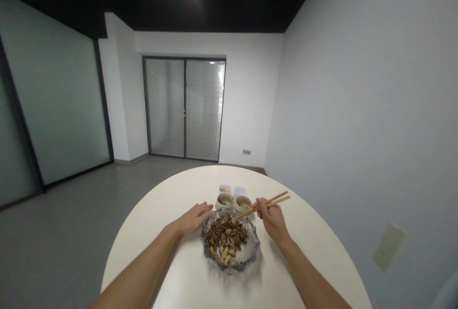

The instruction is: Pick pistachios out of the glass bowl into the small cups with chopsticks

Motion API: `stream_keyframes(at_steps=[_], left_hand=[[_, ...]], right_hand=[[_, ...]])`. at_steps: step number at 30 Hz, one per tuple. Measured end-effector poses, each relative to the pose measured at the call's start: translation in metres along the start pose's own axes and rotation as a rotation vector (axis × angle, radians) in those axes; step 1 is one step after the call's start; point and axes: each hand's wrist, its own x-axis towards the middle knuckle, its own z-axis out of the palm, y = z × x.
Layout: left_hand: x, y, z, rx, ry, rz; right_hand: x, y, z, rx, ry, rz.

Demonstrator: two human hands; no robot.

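Basically, L hand (198,217) loosely spread @ glass bowl (251,251) rim; R hand (270,213) pinching chopsticks (247,212).

2 forearms (148,261) reach forward; left hand (194,218) palm-down, fingers (206,206) outstretched; right hand (274,218) curled, pinching.

Desk (179,280): under everything here
Bowl (251,251): on the desk, between the two forearms
Seeds (229,232): in the bowl, left and middle
Peanuts (227,255): in the bowl — nearer than the seeds
Left cup (219,204): just behind the bowl
Right cup (237,206): beside the left cup
Left dish (221,193): behind the left cup
Right dish (240,191): behind the right cup
Left hand (196,217): just left of the bowl
Right hand (271,217): right of the bowl
Chopsticks (250,211): in the right hand — tips at the seeds
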Motion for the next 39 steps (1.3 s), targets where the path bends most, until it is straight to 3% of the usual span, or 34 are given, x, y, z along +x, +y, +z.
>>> stream_keyframes(at_steps=[12, 24, 39], left_hand=[[-0.002, 0.002, -0.001, -0.004, -0.004, -0.004], [-0.001, 0.0, 0.0, -0.012, 0.002, -0.001], [-0.001, -0.001, 0.0, -0.014, -0.003, 0.002]], right_hand=[[0.0, -0.012, -0.005, 0.076, 0.05, -0.011], [0.006, 0.006, -0.013, 0.093, 0.33, -0.024], [0.009, 0.028, -0.01, 0.036, 0.287, 0.013]])
